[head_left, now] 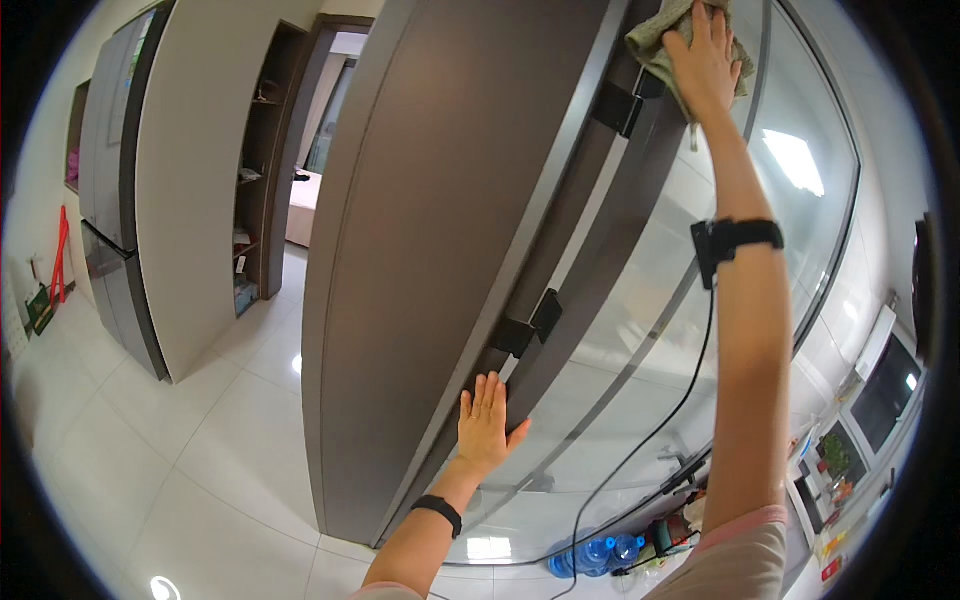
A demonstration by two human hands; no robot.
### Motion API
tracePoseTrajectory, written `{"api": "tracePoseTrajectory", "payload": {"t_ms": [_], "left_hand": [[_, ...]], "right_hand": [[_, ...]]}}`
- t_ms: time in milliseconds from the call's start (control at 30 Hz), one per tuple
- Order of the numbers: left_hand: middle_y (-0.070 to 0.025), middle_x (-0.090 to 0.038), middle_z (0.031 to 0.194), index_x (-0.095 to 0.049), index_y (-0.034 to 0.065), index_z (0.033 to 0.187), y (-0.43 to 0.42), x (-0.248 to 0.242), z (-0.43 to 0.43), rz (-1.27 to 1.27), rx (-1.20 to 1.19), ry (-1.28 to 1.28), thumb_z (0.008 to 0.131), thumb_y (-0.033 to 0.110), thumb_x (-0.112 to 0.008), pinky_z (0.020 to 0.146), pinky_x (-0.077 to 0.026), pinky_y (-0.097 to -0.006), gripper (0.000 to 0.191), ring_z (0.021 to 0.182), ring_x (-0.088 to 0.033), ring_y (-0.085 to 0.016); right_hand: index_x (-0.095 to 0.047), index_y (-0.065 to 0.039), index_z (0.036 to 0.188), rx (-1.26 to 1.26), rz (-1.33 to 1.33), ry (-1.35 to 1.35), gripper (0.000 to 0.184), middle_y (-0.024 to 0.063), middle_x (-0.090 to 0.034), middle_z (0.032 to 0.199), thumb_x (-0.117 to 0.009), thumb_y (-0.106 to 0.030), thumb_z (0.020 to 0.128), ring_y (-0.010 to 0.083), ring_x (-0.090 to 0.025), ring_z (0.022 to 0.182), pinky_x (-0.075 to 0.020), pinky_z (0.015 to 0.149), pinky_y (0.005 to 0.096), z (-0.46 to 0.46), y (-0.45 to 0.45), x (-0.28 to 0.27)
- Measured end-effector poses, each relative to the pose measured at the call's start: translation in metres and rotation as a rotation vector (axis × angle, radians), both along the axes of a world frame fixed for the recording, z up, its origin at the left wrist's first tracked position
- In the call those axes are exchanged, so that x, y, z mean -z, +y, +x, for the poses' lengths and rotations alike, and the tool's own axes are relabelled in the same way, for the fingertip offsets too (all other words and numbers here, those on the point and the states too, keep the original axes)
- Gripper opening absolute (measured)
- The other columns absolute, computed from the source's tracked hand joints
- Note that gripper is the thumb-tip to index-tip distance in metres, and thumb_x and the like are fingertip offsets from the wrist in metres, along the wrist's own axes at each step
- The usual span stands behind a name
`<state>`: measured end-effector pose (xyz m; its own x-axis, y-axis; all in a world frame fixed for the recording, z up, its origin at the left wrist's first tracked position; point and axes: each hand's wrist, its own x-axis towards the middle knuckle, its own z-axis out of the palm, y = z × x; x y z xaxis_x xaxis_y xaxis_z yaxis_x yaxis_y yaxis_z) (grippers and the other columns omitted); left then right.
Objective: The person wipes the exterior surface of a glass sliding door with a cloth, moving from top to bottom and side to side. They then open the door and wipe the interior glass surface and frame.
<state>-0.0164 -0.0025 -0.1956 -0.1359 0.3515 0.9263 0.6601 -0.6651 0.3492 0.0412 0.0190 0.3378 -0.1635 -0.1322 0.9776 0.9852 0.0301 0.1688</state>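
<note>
High at the upper right, my right hand presses a green-grey cloth against the top of a glass door with a dark frame; the fingers lie spread over the cloth. Lower down, my left hand rests flat near the hinge-side edge, thumb out, holding nothing. Between the hands, a lower black hinge and an upper black hinge sit along the gap between the frame and a large brown panel. The glass pane reflects a ceiling light.
A black cable hangs from the strap on my right forearm. Blue water bottles stand on the floor at lower right. To the left are a grey refrigerator, open shelves, a doorway and white floor tiles.
</note>
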Motion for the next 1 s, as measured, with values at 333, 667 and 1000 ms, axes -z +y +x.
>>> {"api": "tracePoseTrajectory", "payload": {"t_ms": [333,667,1000], "left_hand": [[-0.0314,-0.021,0.147,-0.019,-0.0099,0.141,0.002,-0.001,-0.004,0.007,-0.009,0.058,0.085,0.039,-0.06,0.108,-0.012,-0.0604,0.084,0.137,-0.017,-0.048],[-0.0301,-0.019,0.147,-0.015,-0.0084,0.143,-0.01,-0.013,-0.005,-0.007,-0.124,0.025,0.084,0.041,-0.056,0.111,-0.008,-0.0563,0.087,0.138,-0.016,-0.045],[-0.0209,-0.015,0.152,-0.013,-0.0022,0.146,-0.02,-0.022,0.036,0.036,-0.565,-0.054,0.098,0.029,-0.038,0.113,-0.011,-0.0485,0.063,0.142,-0.014,-0.035]], "right_hand": [[-0.047,-0.006,0.131,-0.118,-0.151,-0.229,0.062,0.0223,-0.033,0.143,-0.052,-0.044,0.082,0.0437,-0.017,0.139,-0.0106,0.108,0.0618,0.047,-0.015,0.259],[-0.043,0.005,0.129,-0.115,-0.337,0.032,0.066,0.0263,-0.027,0.144,-0.048,-0.043,0.084,0.048,-0.011,0.138,-0.0056,0.108,0.0622,0.277,-0.037,0.433],[-0.019,0.012,0.141,-0.022,-0.036,0.373,0.075,0.0297,-0.015,0.149,-0.038,-0.041,0.092,0.0424,-0.006,0.141,0.0003,0.112,0.054,0.536,-0.004,0.333]]}}
